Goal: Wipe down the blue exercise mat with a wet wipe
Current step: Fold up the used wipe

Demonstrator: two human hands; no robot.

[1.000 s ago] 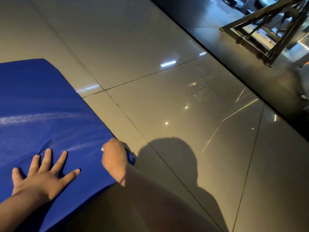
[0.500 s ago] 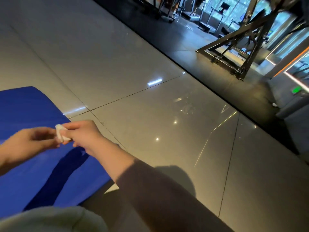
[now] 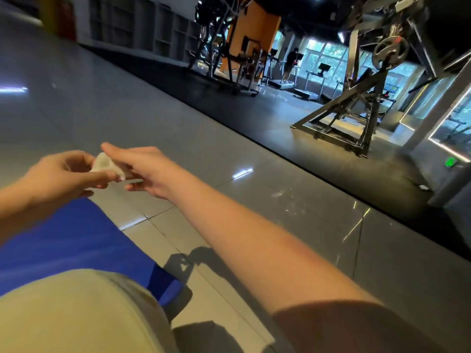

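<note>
Nearest, a beige-clad knee (image 3: 76, 314) is seen at lower left, overlapping the near part of the blue exercise mat (image 3: 76, 240). The mat is laid flat on the pale tiled floor (image 3: 280, 225); one corner is shown just beside the knee. A dark sleeve (image 3: 356, 329) is noted at bottom right, a bare forearm (image 3: 254, 245) stretched from it towards upper left.

Both hands are held above the mat's far edge. A wet wipe (image 3: 104, 163), white and crumpled small, is held between them in the air, clear of the mat. By the left hand (image 3: 58, 177) it is gripped with curled fingers and thumb. By the right hand (image 3: 150, 171) its other end is pinched; the forefinger (image 3: 127, 149) is laid straight over the top of the wipe. A shadow (image 3: 183, 263) is cast on the tiles below the forearm.

Farther off, the tiles are bordered by a black floor strip (image 3: 229, 118). A steel weight machine (image 3: 356, 118) is stood on it at right, a weight plate (image 3: 390, 50) hung high on its frame. Beyond, treadmills (image 3: 307, 93) are lined before windows (image 3: 328, 54), a person (image 3: 290, 64) stood on one. Grey shelving (image 3: 142, 26) is ranged along the far left wall.
</note>
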